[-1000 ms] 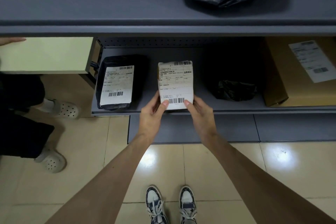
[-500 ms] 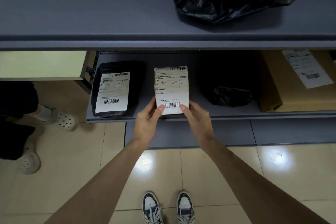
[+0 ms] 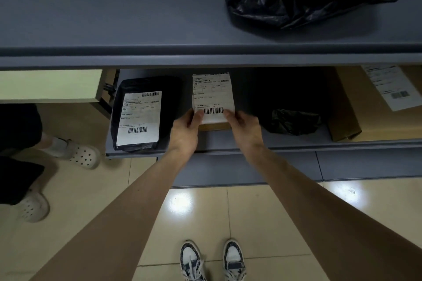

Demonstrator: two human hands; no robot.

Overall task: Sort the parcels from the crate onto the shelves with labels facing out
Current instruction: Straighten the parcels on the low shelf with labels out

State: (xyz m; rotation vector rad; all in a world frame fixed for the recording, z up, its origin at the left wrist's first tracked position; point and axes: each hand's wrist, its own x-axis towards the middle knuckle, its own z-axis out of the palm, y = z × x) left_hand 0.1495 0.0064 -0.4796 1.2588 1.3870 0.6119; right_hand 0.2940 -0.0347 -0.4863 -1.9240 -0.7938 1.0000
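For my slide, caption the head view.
Both hands, left and right, set a labelled parcel on the lower shelf, label up.

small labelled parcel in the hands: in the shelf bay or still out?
In. The small labelled parcel sits on the lower shelf, label up, both hands pinching its near edge.

Matt grey metal shelf (image 3: pixel 296 147); small brown cardboard parcel (image 3: pixel 214 126) bearing a smooth white paper label (image 3: pixel 213 95); left of the grip, glossy crinkled black plastic parcel (image 3: pixel 169 98); glossy beige floor tiles (image 3: pixel 262 212).

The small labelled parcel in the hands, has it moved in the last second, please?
Yes. The small parcel has gone deeper onto the lower shelf, away from its front edge, beside the black parcel.
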